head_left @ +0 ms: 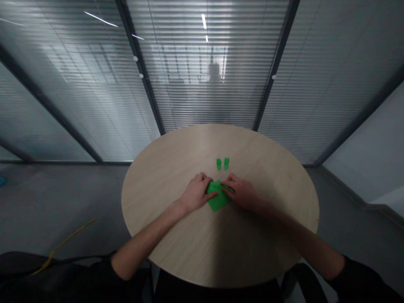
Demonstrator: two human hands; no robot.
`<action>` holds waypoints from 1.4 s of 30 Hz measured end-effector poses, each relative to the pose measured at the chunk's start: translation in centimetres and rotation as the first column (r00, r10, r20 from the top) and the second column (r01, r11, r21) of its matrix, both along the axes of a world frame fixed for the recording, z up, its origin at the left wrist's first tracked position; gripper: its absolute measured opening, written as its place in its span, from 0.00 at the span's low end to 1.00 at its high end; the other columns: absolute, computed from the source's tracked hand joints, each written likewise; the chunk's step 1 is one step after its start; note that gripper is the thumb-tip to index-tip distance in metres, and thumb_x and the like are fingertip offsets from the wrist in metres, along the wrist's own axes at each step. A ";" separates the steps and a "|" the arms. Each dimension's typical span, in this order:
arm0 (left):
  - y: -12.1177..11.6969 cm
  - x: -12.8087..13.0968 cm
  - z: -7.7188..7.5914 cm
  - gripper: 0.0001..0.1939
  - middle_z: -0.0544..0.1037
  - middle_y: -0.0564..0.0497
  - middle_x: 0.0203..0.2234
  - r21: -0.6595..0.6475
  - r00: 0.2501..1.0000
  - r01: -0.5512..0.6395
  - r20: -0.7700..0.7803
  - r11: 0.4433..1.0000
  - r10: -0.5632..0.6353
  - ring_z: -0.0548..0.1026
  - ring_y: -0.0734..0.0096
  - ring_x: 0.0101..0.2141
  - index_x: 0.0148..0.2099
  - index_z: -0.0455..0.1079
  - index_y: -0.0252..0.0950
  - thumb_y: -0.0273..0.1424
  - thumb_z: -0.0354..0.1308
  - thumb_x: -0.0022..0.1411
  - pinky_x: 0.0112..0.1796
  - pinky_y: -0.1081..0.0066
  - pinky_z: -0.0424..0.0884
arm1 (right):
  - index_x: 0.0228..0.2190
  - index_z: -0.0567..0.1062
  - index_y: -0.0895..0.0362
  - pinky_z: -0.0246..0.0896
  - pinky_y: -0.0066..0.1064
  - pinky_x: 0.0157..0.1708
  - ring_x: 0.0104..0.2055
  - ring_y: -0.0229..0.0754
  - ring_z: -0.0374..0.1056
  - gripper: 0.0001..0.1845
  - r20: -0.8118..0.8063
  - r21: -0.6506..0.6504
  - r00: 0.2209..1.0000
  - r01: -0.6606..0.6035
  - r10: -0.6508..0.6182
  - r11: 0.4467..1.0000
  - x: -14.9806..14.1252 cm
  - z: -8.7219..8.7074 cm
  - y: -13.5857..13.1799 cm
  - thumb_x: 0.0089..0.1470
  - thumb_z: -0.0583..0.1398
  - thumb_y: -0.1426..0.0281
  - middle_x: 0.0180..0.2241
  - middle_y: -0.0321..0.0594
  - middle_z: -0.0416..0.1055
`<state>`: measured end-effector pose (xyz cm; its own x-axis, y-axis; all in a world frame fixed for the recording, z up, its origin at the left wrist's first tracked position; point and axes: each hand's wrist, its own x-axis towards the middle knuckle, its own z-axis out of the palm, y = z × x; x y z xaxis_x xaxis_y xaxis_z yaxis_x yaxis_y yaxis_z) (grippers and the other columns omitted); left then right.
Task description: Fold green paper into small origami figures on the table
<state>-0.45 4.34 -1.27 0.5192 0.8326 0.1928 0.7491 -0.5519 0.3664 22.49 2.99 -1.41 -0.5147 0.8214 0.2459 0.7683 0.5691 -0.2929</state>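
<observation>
**Sleeves:** our black sleeves (356, 280) sit at the lower corners of the frame, with bare forearms reaching in toward the centre.
**Left hand:** our left hand (197, 193) lies just left of centre, fingers bent, pressing down on the paper's left side.
**Right hand:** our right hand (240, 192) mirrors it from the right, its fingertips (225, 189) on top of the paper; the hands nearly meet, and we cannot tell if either pinches.
**Paper:** the folded green paper (217, 200) lies between the hands, near the middle of the desk.
**Small pieces:** two small green pieces (219, 164) lie side by side just beyond the hands, slightly apart.
**Desk:** a round light-wood desk (170, 168) fills the centre.
**Floor:** grey floor (63, 198) spreads to the left, crossed by a yellow cable (66, 244) at lower left.
**Wall:** glass panels with slatted blinds (205, 92) fill the top of the frame.
</observation>
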 end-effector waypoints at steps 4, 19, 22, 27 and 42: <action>-0.1 0.0 0.3 0.13 0.72 0.43 0.43 -0.064 0.984 0.023 0.180 0.998 -0.011 0.71 0.53 0.47 0.48 0.73 0.37 0.35 0.63 0.62 0.51 0.54 0.69 | 0.44 0.78 0.55 0.63 0.33 0.42 0.42 0.44 0.69 0.11 -0.045 -0.005 0.999 -0.001 0.001 1.000 -0.2 -0.1 -0.1 0.65 0.57 0.67 0.44 0.45 0.73; 1.0 -0.6 0.4 0.18 0.77 0.49 0.31 -0.553 0.679 0.224 0.680 0.803 0.279 0.74 0.71 0.29 0.41 0.73 0.33 0.43 0.66 0.58 0.32 0.71 0.70 | 0.38 0.79 0.57 0.62 0.27 0.24 0.27 0.37 0.69 0.16 -0.650 -0.561 0.688 -0.145 -0.324 0.815 0.4 0.2 1.4 0.51 0.65 0.59 0.30 0.40 0.77; 0.8 -0.6 0.7 0.21 0.74 0.53 0.24 -0.580 0.664 0.270 0.691 0.769 0.288 0.69 0.77 0.21 0.40 0.72 0.33 0.47 0.64 0.60 0.24 0.74 0.66 | 0.40 0.78 0.57 0.54 0.25 0.18 0.19 0.33 0.60 0.18 -0.654 -0.591 0.667 -0.156 -0.357 0.791 0.6 0.4 1.2 0.52 0.64 0.58 0.23 0.34 0.71; 0.8 -0.7 0.6 0.21 0.75 0.53 0.24 -0.601 0.614 0.320 0.720 0.733 0.322 0.70 0.78 0.19 0.41 0.72 0.32 0.46 0.67 0.58 0.24 0.74 0.68 | 0.42 0.77 0.57 0.52 0.25 0.17 0.17 0.32 0.56 0.20 -0.692 -0.614 0.598 -0.194 -0.404 0.765 0.4 0.6 1.0 0.52 0.64 0.57 0.19 0.29 0.65; 0.0 -0.6 1.6 0.12 0.75 0.52 0.25 -0.640 0.517 0.457 0.756 0.618 0.401 0.70 0.79 0.21 0.42 0.75 0.31 0.34 0.66 0.58 0.24 0.75 0.67 | 0.45 0.79 0.54 0.72 0.32 0.33 0.37 0.43 0.75 0.20 -0.736 -0.581 0.608 -0.339 -0.299 0.740 0.2 0.6 0.2 0.49 0.68 0.63 0.45 0.44 0.79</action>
<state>-1.04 4.32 0.30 0.5092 0.8531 -0.1141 -0.1305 0.2076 0.9695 22.66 3.22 -0.81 -0.4143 0.9101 -0.0126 0.0637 0.0152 -0.9979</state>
